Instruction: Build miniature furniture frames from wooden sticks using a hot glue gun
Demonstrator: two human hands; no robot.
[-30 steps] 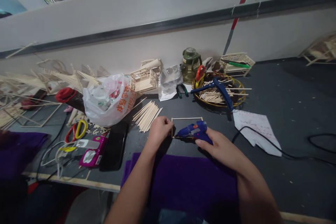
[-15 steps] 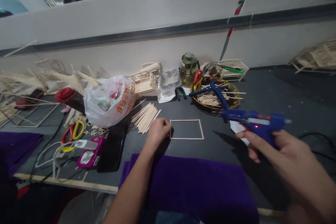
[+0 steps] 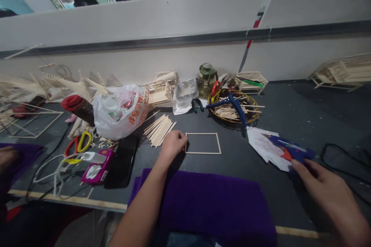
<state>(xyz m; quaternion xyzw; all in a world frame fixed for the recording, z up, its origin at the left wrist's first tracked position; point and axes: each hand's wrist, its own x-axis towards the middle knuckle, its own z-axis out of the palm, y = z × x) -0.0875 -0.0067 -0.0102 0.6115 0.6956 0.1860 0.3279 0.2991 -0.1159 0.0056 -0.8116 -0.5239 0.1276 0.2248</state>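
A rectangular frame of thin wooden sticks [image 3: 204, 153] lies flat on the dark table. My left hand [image 3: 174, 144] is closed in a pinch at the frame's left side, its fingertips on that upright stick. On the right, my right hand [image 3: 319, 177] is closed round the handle of a blue glue gun [image 3: 292, 147]. The gun is low over a torn sheet of white paper [image 3: 261, 144], nozzle pointing left; whether it rests on the paper I cannot tell. Just behind my left hand, a fanned pile of loose sticks [image 3: 159, 129] lies on the table.
A basket of stick pieces [image 3: 256, 115] stands behind, with a blue tool [image 3: 238, 109] across it. Leftward are a plastic bag [image 3: 116, 119], a phone [image 3: 121, 164], a magenta device [image 3: 98, 168] and scissors [image 3: 84, 142]. A purple cloth [image 3: 208, 200] lies in front; another person's hand [image 3: 8, 158] is far left.
My right hand has lowered the glue gun from above the table to the white paper at the right. My left hand keeps its pinch at the frame's left side.
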